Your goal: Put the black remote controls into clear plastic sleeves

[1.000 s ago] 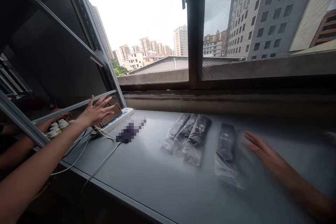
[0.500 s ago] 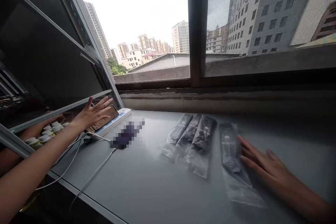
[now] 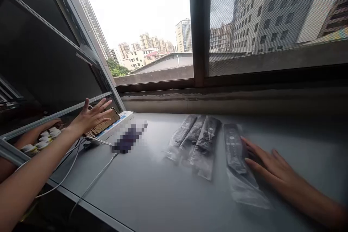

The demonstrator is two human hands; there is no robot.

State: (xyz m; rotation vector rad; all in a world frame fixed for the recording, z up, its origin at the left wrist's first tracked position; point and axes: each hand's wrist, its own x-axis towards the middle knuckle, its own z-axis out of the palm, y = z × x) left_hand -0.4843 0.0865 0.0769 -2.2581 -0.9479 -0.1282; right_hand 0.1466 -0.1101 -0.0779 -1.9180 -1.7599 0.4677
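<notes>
My left hand (image 3: 91,117), fingers spread, reaches over a lit phone (image 3: 112,116) that leans on a white box-like unit with blue marks (image 3: 123,116); it partly hides the phone's screen. My right hand (image 3: 269,165) is open, its fingers stretched along the right side of a long black item in a clear plastic bag (image 3: 234,150). The fingertips are at the bag's edge; I cannot tell whether they touch it. To the left of that bag lie three similar bagged black items (image 3: 208,136), side by side on the grey tabletop (image 3: 152,195).
A pixelated dark object (image 3: 127,140) with white cables (image 3: 94,177) lies at the left of the table. White-capped bottles (image 3: 45,138) stand by my left forearm. A metal-framed dark panel (image 3: 49,50) rises on the left; a window (image 3: 199,43) spans the back.
The whole view has shifted slightly, so everything appears a little further left and up. Both hands and the bagged items keep about the same positions relative to one another.
</notes>
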